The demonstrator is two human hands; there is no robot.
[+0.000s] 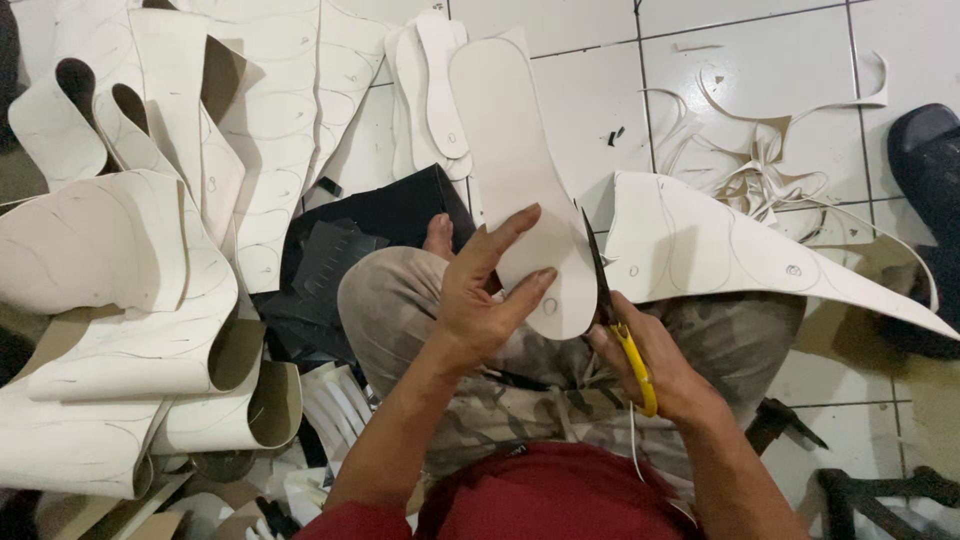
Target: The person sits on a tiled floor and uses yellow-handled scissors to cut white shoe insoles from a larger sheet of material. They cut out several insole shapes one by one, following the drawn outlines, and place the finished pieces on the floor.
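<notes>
White floor tiles (760,60) lie strewn with curled offcut strips (750,180).

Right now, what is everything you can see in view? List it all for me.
sole-shaped cutout: one, off-white, held up at centre in the left hand's grip
scissors: one pair, yellow handles, dark blades, at the cutout's right edge
traced sheet: one, off-white with pencilled outlines, draped right of the scissors
curled sheets: several, off-white with tan backs, piled at left
finished cutouts: a small stack, white, on the floor at top centre
offcut strips: a tangle, white, upper right
dark sheet: one, black, on the floor beyond the knee
tiled floor: white
sandal: one, black, right edge
left hand: gripping the cutout
right hand: holding the scissors
</notes>
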